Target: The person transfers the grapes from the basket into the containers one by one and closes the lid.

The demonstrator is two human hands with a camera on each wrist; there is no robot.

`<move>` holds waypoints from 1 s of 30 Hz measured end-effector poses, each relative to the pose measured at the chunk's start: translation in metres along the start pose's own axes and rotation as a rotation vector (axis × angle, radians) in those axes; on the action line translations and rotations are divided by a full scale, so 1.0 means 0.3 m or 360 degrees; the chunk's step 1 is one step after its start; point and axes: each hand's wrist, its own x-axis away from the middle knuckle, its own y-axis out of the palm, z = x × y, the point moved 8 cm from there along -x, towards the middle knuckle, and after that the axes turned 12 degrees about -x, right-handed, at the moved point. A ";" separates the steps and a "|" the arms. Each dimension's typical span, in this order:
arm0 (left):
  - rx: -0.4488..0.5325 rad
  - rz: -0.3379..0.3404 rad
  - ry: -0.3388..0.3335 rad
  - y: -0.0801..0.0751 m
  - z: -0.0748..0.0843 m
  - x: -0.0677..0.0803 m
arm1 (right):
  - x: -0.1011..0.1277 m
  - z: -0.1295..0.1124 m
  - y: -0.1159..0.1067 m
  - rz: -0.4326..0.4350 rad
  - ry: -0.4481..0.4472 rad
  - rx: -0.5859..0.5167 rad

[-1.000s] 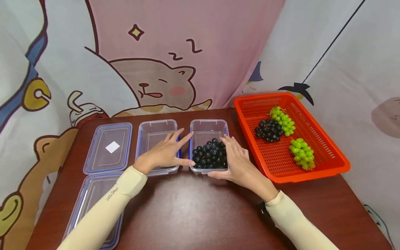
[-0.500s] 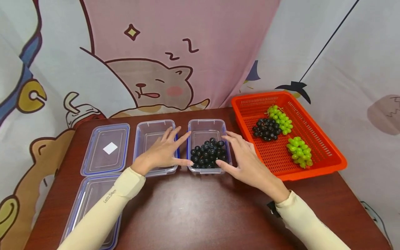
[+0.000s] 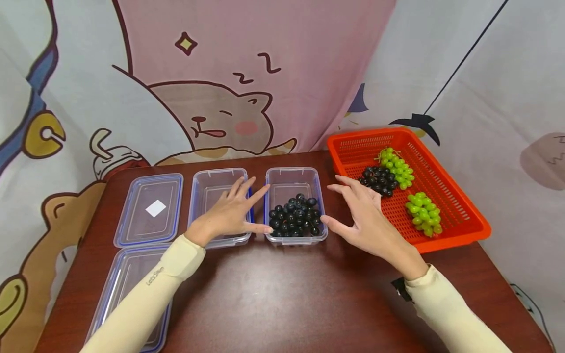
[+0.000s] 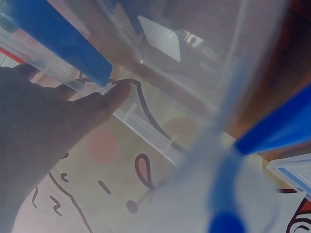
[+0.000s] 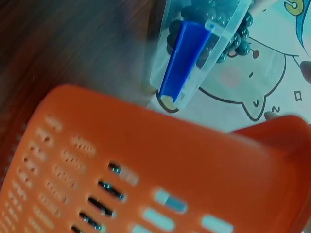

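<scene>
Since the earlier frames the right hand (image 3: 368, 220) had drawn away from the clear box of dark grapes (image 3: 295, 206) and hung between that box and the orange basket (image 3: 459, 215), its fingers spread wide and holding nothing. Left hand (image 3: 231, 213) had stayed put, fingers fanned open, resting over the empty clear box (image 3: 218, 196) with its thumb tip touching the left wall of the grape box.

That box stood at the middle of the brown table (image 3: 282, 294), with the dark grapes (image 3: 295, 221) heaped in its near half. The basket held a dark bunch (image 3: 377, 180), a green bunch (image 3: 397, 166) just behind it and a second green bunch (image 3: 423, 213) nearer the front. Two clear lids (image 3: 150, 208) with blue rims lay to the left, the nearer one partly covered by the left sleeve.

From the left wrist, only a shadowed finger against clear plastic and blue clips showed, too close to read. From the right wrist, the blurred basket wall filled most of the frame, with the grape box and its blue clip beyond; the fingers were out of view there.
</scene>
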 end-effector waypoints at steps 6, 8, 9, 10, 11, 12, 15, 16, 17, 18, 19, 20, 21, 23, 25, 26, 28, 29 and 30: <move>-0.0013 0.0003 0.0001 -0.003 0.001 0.000 | -0.001 0.046 -0.051 0.0018 0.0071 -0.0015; -0.0016 0.0006 -0.0002 -0.004 0.001 0.000 | 0.002 0.062 -0.066 0.0018 0.0093 -0.0031; -0.0023 0.0011 -0.0002 -0.004 0.002 0.000 | 0.005 0.071 -0.072 0.0017 0.0102 -0.0037; -0.0032 0.0019 0.0000 -0.005 0.002 0.000 | 0.007 0.079 -0.078 0.0015 0.0110 -0.0041; -0.0041 0.0028 0.0002 -0.007 0.002 0.001 | 0.008 0.087 -0.082 0.0010 0.0120 -0.0047; -0.0050 0.0042 0.0005 -0.009 0.002 0.001 | 0.009 0.095 -0.086 0.0009 0.0126 -0.0048; -0.0068 0.0069 0.0014 -0.011 0.002 0.001 | 0.006 0.119 -0.102 0.0004 0.0142 -0.0032; -0.0069 0.0071 0.0017 -0.010 0.002 0.000 | 0.006 0.129 -0.109 0.0006 0.0148 -0.0018; -0.0066 0.0070 0.0019 -0.010 0.003 0.000 | 0.005 0.140 -0.116 0.0008 0.0158 -0.0006; -0.0059 0.0068 0.0021 -0.009 0.003 0.000 | 0.004 0.150 -0.124 0.0010 0.0164 0.0007; -0.0054 0.0063 0.0021 -0.007 0.003 0.000 | 0.003 0.161 -0.132 0.0010 0.0177 0.0016; -0.0050 0.0062 0.0022 -0.006 0.003 -0.001 | 0.002 0.170 -0.140 0.0008 0.0191 0.0024; -0.0043 0.0058 0.0021 -0.005 0.002 -0.001 | 0.002 0.181 -0.147 0.0005 0.0206 0.0026; -0.0036 0.0050 0.0014 -0.004 0.001 0.000 | 0.000 0.202 -0.161 -0.0008 0.0234 0.0037; -0.0032 0.0046 0.0010 -0.003 -0.001 0.001 | 0.001 0.222 -0.173 -0.0026 0.0268 0.0045; -0.0029 0.0044 0.0010 -0.002 -0.001 0.001 | 0.002 0.233 -0.179 -0.0036 0.0285 0.0056; -0.0026 0.0040 0.0011 -0.001 -0.002 0.001 | 0.005 0.252 -0.189 -0.0053 0.0318 0.0079; -0.0023 0.0041 0.0013 -0.001 -0.002 0.001 | 0.007 0.261 -0.194 -0.0059 0.0333 0.0090; -0.0021 0.0041 0.0014 -0.002 -0.001 0.001 | 0.010 0.269 -0.199 -0.0061 0.0342 0.0099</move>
